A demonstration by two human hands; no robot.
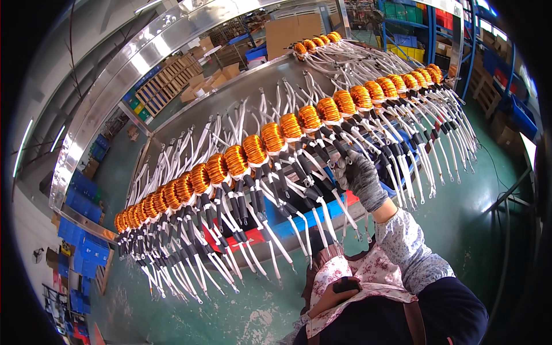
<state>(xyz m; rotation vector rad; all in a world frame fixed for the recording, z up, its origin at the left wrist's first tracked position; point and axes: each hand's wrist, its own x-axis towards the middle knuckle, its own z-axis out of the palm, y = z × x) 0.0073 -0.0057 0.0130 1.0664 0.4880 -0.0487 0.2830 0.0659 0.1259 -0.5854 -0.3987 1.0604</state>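
A long row of toroidal coils wound in copper wire runs diagonally across the workbench. White leads with ring terminals hang from their near side, many with black sleeves near the coils. My right hand, in a grey glove, reaches up to the leads right of the middle. Its fingers are curled round a black-sleeved lead, partly hidden among the others. Low in front of my apron, my left hand is closed round a small dark object whose kind I cannot make out.
A shiny metal frame arches round the bench. A second, shorter coil row lies at the back. Blue and red bins sit under the hanging leads. Shelving stands far right, pallets and cartons at the far left.
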